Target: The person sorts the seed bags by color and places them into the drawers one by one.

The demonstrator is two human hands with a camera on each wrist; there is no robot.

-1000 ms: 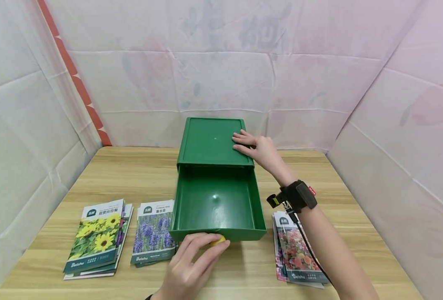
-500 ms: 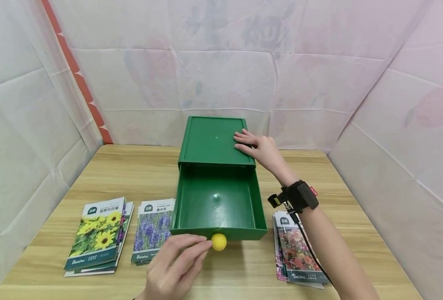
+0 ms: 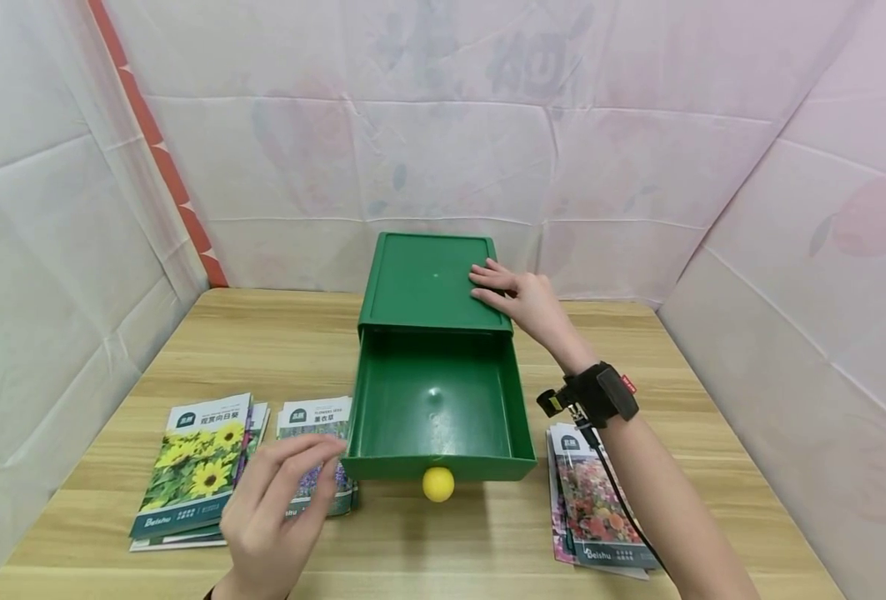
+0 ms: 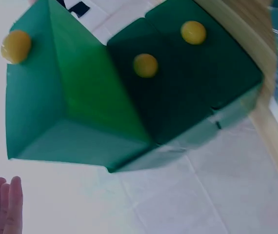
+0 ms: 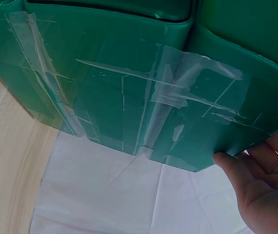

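Three stacks: seed packets lie on the table (image 3: 488,550), two stacks left of the drawer, one right.
Writing: sunflower packets (image 3: 193,467) read "Beishu" at the bottom; lavender packets (image 3: 313,454) have the same mark, partly hidden; the Chinese titles are too small to read.
Right stack: flower packets (image 3: 596,508), "Beishu" at the near edge, partly under the forearm.
Drawer (image 3: 437,408): pulled well out of the box, nothing inside, front edge near the table's front.
Knob (image 3: 438,484): yellow ball on the drawer front, untouched.
Box (image 3: 427,283): green, standing by the back wall.
Left hand (image 3: 281,508): raised, fingers loosely spread, holding nothing, just left of the knob over the lavender packets.
Right hand (image 3: 521,300): flat fingers pressing on the box's top right edge.
Room: bare wood before the knob and at the far left.
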